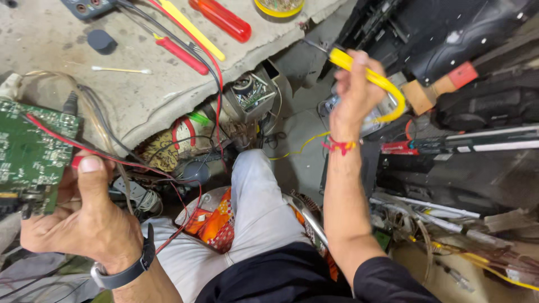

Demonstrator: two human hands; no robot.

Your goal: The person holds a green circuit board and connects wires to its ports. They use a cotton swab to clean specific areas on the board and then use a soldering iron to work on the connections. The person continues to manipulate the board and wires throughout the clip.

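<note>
We hold a green circuit board (31, 154) in our left hand (84, 224). The board is at the left edge of the view, just off the near edge of the surface (50, 39). Our thumb presses on a red wire (62, 140) that runs across the board, and the fingers are closed around the board's edge. A dark watch band (126, 272) sits on that wrist.

Our right hand (353, 92) is lifted up, well apart from the board. Its fingers are closed around a yellow tool (370, 78) that curves like a hook. A red thread band (338, 146) goes around that wrist.

The surface is gray and rough. On it, near the far edge, lie a red screwdriver (222, 19), a long yellow tool (191, 31) and a smaller red probe (181, 55). A cotton swab (120, 70) and a dark round cap (102, 40) lie near the middle. A round yellow tin (279, 7) sits at the far right corner.

Below the near edge of the surface we see many tangled wires (168, 174) and small metal parts (252, 92). Our leg in light gray pants (255, 207) is in the middle. On the right are black boxes (449, 33) and more loose wires (477, 264).
</note>
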